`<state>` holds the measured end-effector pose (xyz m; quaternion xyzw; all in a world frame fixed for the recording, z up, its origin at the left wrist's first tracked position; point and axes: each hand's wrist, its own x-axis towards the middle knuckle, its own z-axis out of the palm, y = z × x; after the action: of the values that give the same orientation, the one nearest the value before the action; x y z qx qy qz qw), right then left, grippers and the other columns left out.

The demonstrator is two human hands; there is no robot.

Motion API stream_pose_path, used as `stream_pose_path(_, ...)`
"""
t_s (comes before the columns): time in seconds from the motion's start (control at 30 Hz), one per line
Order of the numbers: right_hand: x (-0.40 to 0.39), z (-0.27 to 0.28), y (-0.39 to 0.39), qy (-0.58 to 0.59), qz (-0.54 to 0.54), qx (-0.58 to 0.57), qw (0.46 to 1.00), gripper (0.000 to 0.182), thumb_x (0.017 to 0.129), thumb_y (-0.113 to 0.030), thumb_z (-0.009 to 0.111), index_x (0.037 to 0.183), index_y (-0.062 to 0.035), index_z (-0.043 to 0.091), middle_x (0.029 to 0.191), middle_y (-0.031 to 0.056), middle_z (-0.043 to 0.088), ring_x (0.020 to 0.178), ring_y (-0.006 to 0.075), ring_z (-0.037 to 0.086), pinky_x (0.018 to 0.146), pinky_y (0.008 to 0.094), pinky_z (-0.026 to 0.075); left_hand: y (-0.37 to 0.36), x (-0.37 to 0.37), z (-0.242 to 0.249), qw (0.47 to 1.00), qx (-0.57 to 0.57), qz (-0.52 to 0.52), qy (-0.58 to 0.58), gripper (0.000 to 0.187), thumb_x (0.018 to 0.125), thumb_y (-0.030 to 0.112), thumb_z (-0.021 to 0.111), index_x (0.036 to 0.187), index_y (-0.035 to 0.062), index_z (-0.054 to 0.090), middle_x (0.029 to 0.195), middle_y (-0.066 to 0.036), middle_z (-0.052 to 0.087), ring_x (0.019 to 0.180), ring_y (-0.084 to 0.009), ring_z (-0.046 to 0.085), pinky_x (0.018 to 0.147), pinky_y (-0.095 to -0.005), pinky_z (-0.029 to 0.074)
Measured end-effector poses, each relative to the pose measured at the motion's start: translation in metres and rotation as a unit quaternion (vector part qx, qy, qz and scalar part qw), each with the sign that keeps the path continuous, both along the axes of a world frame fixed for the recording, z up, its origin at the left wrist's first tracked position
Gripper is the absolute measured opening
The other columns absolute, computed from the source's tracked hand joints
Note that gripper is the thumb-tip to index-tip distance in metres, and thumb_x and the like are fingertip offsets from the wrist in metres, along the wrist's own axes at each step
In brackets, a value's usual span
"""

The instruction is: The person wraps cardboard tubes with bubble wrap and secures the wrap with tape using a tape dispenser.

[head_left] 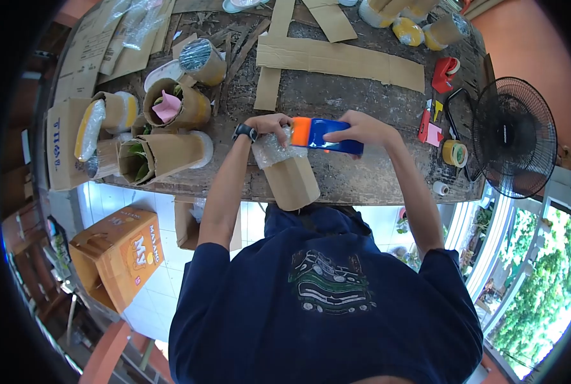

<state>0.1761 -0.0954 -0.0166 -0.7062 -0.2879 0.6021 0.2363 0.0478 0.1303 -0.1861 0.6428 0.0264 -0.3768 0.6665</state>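
A blue tape dispenser (336,137) with an orange end is gripped in the right hand (360,131), its fingers closed around the body, at the near edge of a worn wooden table (378,176). The left hand (271,126), with a dark watch (245,132) worn at the wrist, is laid over bubble wrap (271,153) at the far end of a cardboard tube (292,184); its fingers are bent, but whether the wrap is pinched cannot be told. The tube is tilted toward the wearer, its near end brought to the table's edge. The dispenser's orange end is held right beside the left fingers, and part of the wrap is hidden behind hand and tool. Beyond, the table is crossed by a long flat cardboard strip (356,63). To the left, open cardboard sleeves are crowded together, green leaves (137,161) seen in one and pink paper (167,106) in another. To the right, a red tape dispenser (443,75), a red cutter (424,123) and a tape roll (455,153) are scattered near a black fan (515,137). A printed carton (146,251) is seen on the tiled floor below.
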Motion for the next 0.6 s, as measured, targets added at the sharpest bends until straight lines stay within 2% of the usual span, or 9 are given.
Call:
stream_pose_path(0.07,0.000,0.000,0.026,-0.050,0.069,-0.057,0.995,0.049,0.078,-0.042,0.073,0.082,0.0059,0.065,0.063,0.0093,0.063,0.046,0.0167,0.062,0.040,0.0270,0.050,0.002,0.005,-0.031,0.998,-0.008,-0.046,-0.037,0.062,0.051,0.007,0.078,0.111,0.0046,0.064,0.108,-0.006,0.067,0.097,-0.0175,0.061,0.092,-0.0320,0.044)
stream_pose_path(0.1,0.001,-0.001,0.035,-0.081,0.090,-0.076,0.990,0.050,0.076,-0.042,0.073,0.082,0.0066,0.065,0.064,0.0121,0.064,0.046,0.0186,0.063,0.039,0.0282,0.051,0.001,0.006,-0.032,0.996,0.007,-0.071,-0.044,0.071,0.051,0.009,0.079,0.119,0.0052,0.060,0.108,-0.005,0.067,0.097,-0.0167,0.060,0.092,-0.0318,0.044)
stream_pose_path(0.2,0.008,-0.011,0.045,-0.057,0.144,-0.088,0.984,0.050,0.077,-0.042,0.073,0.082,0.0070,0.065,0.064,0.0121,0.065,0.046,0.0187,0.064,0.040,0.0283,0.051,-0.003,0.000,-0.035,0.997,-0.059,-0.038,-0.031,0.078,0.051,0.009,0.079,0.125,0.0057,0.057,0.109,-0.005,0.067,0.098,-0.0164,0.060,0.093,-0.0307,0.043)
stream_pose_path(0.23,0.009,-0.012,0.046,-0.052,0.153,-0.092,0.983,0.050,0.077,-0.042,0.073,0.082,0.0071,0.065,0.065,0.0122,0.065,0.046,0.0186,0.064,0.039,0.0283,0.051,-0.004,-0.001,-0.035,0.997,-0.072,-0.033,-0.002,0.081,0.051,0.008,0.078,0.129,0.0063,0.056,0.112,-0.005,0.066,0.100,-0.0159,0.060,0.094,-0.0297,0.043)
stream_pose_path(0.33,0.007,-0.014,0.053,-0.043,0.171,-0.103,0.979,0.050,0.076,-0.042,0.073,0.084,0.0073,0.065,0.065,0.0123,0.065,0.047,0.0185,0.064,0.039,0.0283,0.051,-0.005,0.000,-0.035,0.996,-0.086,-0.040,-0.008,0.080,0.052,0.007,0.078,0.129,0.0061,0.055,0.111,-0.004,0.066,0.100,-0.0154,0.060,0.093,-0.0294,0.044)
stream_pose_path(0.47,0.008,-0.030,0.056,-0.028,0.168,-0.098,0.981,0.051,0.076,-0.042,0.074,0.087,0.0071,0.066,0.066,0.0122,0.065,0.049,0.0184,0.065,0.041,0.0283,0.052,0.002,-0.002,-0.040,0.994,-0.107,-0.037,-0.005,0.090,0.055,0.004,0.078,0.138,0.0056,0.044,0.121,-0.007,0.060,0.110,-0.0190,0.057,0.101,-0.0333,0.042)
stream_pose_path(0.6,0.008,-0.032,0.062,-0.041,0.182,-0.112,0.976,0.052,0.076,-0.042,0.074,0.089,0.0070,0.067,0.067,0.0123,0.066,0.051,0.0189,0.066,0.043,0.0288,0.055,0.003,-0.008,-0.030,0.979,-0.201,-0.009,-0.008,0.102,0.053,0.000,0.078,0.144,0.0070,0.033,0.130,-0.010,0.054,0.121,-0.0222,0.051,0.107,-0.0376,0.038)
